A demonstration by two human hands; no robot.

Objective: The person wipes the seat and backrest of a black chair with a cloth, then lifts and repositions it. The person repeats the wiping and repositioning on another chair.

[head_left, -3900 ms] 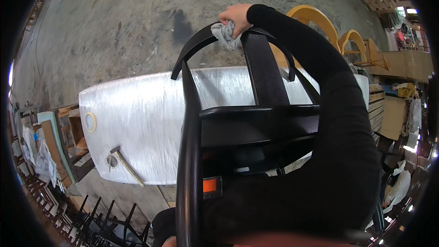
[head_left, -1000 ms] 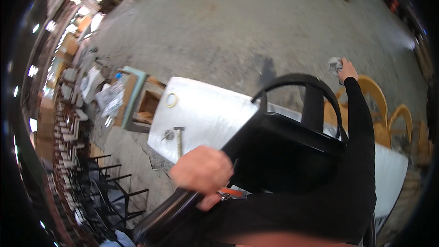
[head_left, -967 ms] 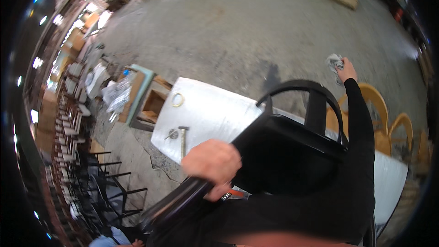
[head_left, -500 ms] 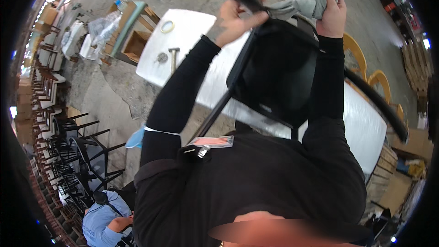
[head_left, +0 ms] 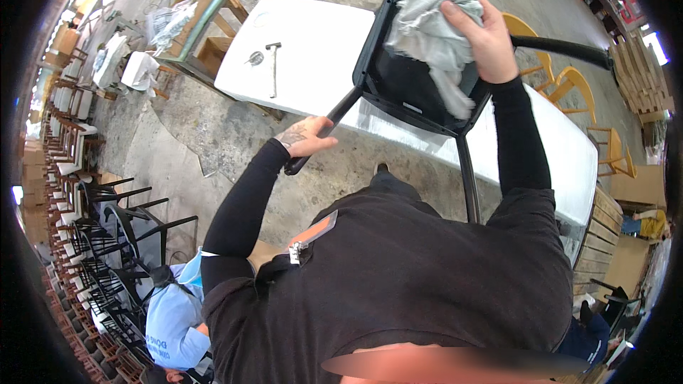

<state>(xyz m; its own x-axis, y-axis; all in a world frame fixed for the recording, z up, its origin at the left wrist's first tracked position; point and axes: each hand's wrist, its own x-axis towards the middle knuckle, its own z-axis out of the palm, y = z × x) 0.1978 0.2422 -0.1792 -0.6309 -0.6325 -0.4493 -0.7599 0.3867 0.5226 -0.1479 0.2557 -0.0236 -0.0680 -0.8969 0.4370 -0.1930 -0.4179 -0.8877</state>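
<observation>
A black chair [head_left: 411, 92] is held tipped up above a white table [head_left: 320, 64], its underside turned toward me. My left hand [head_left: 307, 139] grips one of its black legs near the foot end. My right hand [head_left: 478, 32] is closed on a crumpled grey rag [head_left: 435, 37] and presses it against the chair's seat frame. Another chair leg [head_left: 466, 174] slants down toward my chest.
A hammer [head_left: 273, 65] and a small metal part [head_left: 255, 59] lie on the white table. Yellow chairs [head_left: 569, 82] stand behind it. Black chairs [head_left: 121, 227] stand in rows at the left, where a person in a light blue shirt [head_left: 174, 313] crouches. Wooden pallets [head_left: 633, 64] are at right.
The chair has swung from lying low in front of me to being lifted up. My left hand took hold of a leg. My right hand brought the rag onto the seat frame.
</observation>
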